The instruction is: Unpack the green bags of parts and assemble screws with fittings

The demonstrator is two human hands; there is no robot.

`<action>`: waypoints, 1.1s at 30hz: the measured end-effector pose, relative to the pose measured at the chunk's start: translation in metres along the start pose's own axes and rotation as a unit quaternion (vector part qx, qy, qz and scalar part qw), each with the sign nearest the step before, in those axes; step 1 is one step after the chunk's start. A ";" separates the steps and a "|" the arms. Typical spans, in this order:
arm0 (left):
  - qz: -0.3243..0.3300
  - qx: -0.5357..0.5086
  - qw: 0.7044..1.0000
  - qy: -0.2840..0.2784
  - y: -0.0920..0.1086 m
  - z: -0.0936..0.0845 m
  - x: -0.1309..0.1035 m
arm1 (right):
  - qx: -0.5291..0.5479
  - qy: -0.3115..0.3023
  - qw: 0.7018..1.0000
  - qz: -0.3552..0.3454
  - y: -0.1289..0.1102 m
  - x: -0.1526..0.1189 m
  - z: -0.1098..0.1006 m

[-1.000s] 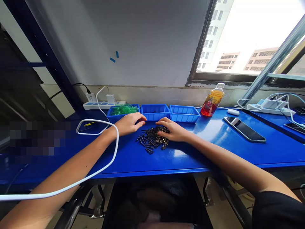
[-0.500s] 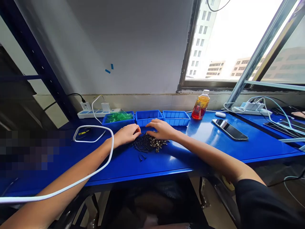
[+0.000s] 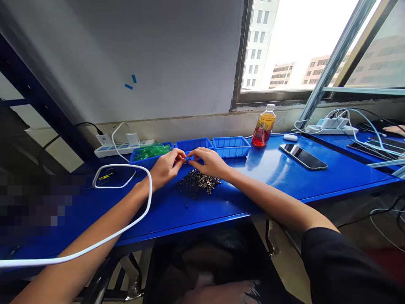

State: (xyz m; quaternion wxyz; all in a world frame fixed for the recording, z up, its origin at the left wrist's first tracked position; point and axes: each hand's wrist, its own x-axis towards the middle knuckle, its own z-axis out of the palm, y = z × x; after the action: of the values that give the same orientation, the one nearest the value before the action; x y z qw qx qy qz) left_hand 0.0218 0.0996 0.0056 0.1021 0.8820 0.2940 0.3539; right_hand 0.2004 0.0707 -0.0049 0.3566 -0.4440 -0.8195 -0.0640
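Loosely heaped: slender dark screws [image 3: 189,185] | curled hands [image 3: 211,162] | ribbed blue tray [image 3: 233,152]

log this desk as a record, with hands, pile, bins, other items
pile: dark screws and brassy pieces on the blue table
left hand: fingers bent, just beyond the pile
right hand: facing the left hand, fingertips nearly meeting
held: too small to tell
bins: three blue, in a row; green plastic in the left one
right of bins: drink bottle, phone

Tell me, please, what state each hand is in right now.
Left hand: fingers curled in; whether closed on a screw cannot be told.
Right hand: fingers curled near the left fingertips; what it holds, if anything, cannot be told.
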 end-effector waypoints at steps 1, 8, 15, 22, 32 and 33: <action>0.007 -0.001 1.000 0.004 0.000 0.000 0.000 | 0.004 0.000 1.000 -0.009 0.000 0.000 0.000; 0.051 0.017 0.997 0.064 0.003 -0.003 -0.002 | 0.025 0.052 0.998 -0.027 -0.008 -0.002 -0.001; 0.115 0.044 0.988 0.092 0.001 -0.006 -0.003 | 0.024 0.112 0.991 -0.062 -0.011 -0.003 -0.002; 0.129 0.063 0.986 0.084 -0.002 -0.009 -0.001 | 0.022 0.119 0.990 -0.078 -0.011 -0.004 -0.002; 0.093 0.059 0.992 0.065 0.000 -0.009 -0.002 | 0.006 0.086 0.994 -0.065 -0.015 -0.004 -0.005; 0.094 0.059 0.992 0.065 0.000 -0.009 -0.002 | 0.006 0.089 0.994 -0.070 -0.015 -0.004 -0.005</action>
State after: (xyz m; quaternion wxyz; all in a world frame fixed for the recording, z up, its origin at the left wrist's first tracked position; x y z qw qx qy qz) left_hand 0.0144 0.0978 0.0112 -0.0029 0.8854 0.2365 0.4002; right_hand 0.1928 0.0566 -0.0009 0.4254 -0.3760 -0.8140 -0.1230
